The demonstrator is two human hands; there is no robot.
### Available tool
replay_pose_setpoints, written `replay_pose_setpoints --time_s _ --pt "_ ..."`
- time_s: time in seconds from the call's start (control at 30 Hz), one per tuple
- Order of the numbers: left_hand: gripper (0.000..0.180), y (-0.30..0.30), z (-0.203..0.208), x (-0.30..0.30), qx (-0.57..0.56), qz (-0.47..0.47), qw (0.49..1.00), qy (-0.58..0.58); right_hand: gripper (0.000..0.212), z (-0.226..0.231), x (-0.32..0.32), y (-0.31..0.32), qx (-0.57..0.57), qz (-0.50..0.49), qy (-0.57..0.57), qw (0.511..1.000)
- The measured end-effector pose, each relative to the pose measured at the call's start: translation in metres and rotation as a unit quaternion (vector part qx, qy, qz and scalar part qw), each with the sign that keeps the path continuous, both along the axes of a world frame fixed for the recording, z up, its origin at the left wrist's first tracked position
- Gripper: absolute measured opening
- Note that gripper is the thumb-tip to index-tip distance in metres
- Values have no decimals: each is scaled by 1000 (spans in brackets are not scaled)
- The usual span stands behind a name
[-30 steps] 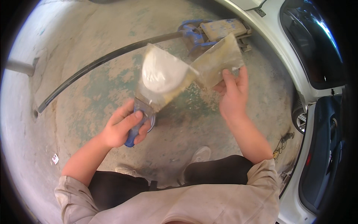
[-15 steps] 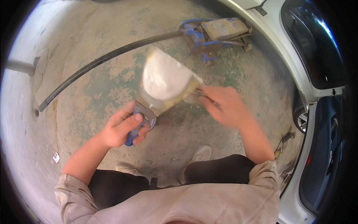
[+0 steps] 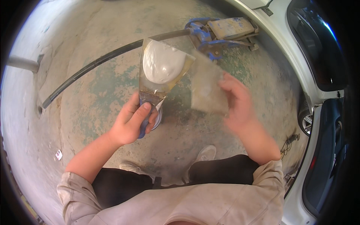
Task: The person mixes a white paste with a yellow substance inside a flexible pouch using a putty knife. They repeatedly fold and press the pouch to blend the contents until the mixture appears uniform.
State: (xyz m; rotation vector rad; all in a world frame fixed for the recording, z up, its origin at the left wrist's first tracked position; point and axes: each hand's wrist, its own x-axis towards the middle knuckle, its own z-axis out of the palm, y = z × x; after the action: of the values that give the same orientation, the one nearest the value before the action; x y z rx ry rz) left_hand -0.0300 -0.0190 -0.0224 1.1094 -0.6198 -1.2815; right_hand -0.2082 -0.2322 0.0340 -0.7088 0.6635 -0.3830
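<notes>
"Hands?"
"Left hand (image 3: 131, 122) wrapped firmly round the putty knife (image 3: 147, 85) handle, blade tilted upward, presumably to keep the white paste (image 3: 163, 63) aboard. Right hand (image 3: 240, 99), blurred, closed on a flat spreader's (image 3: 208, 88) edge, likely leaving its face free; blade contact undeterminable."
"Beyond?"
"Blue trolley jack (image 3: 228, 30) beside white car (image 3: 296, 63)."

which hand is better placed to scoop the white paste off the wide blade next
Probably the right hand: it holds a blurred flat sheet beside the wide blade bearing the white paste. The left hand grips that blade's blue handle, so it seems better suited to steadying it.
</notes>
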Motion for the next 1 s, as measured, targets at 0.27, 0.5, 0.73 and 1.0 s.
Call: replay_pose_setpoints --time_s 0.27,0.5,0.73,1.0 --pt "30 -2 6 -3 -33 52 996 65 38 -14 -9 8 -225 -47 68 971" --pt "42 -6 -6 -17 -122 72 961 -237 40 9 10 44 -67 104 58 991" --pt "52 -6 -39 -22 -175 -47 941 -285 39 14 22 62 -106 123 26 986" --pt "53 -5 -43 -28 -12 -66 981 180 35 24 18 70 -138 145 28 979"
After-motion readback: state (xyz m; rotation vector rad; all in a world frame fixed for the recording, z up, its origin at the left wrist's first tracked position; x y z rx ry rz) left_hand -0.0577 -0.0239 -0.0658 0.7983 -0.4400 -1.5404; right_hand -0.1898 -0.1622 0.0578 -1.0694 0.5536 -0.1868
